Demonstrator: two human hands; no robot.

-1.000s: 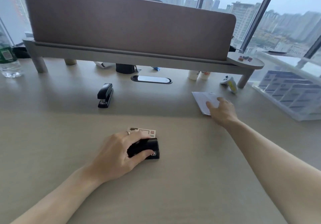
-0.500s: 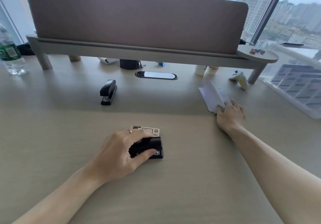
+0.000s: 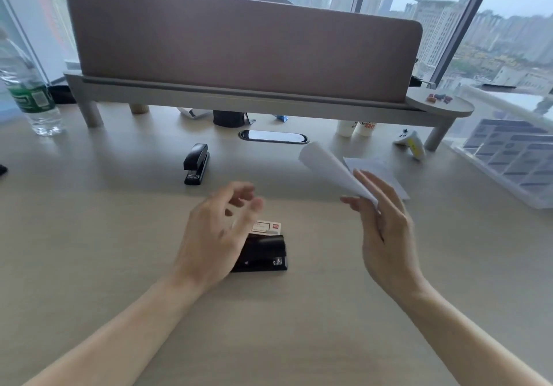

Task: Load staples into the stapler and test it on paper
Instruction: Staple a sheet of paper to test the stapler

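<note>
Our squat black stapler point(image 3: 263, 254) lies on the pale desk point(image 3: 119, 236); left hand point(image 3: 218, 233) hovers loose, right hand point(image 3: 386, 230) pinches curled white paper point(image 3: 326, 167); city windows point(image 3: 508, 41) far.

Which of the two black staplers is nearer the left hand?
The near stapler right by the left hand, beside the staple box; the other stapler sits farther back.

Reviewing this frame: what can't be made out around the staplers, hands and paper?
Head view only:
- The near stapler: left part hidden by the left hand; staples inside not visible.
- The staple box: print too small, left end behind that hand.
- The paper: lower corner hidden in the right hand.
- The bottle: partly cut off by the left edge.
</note>
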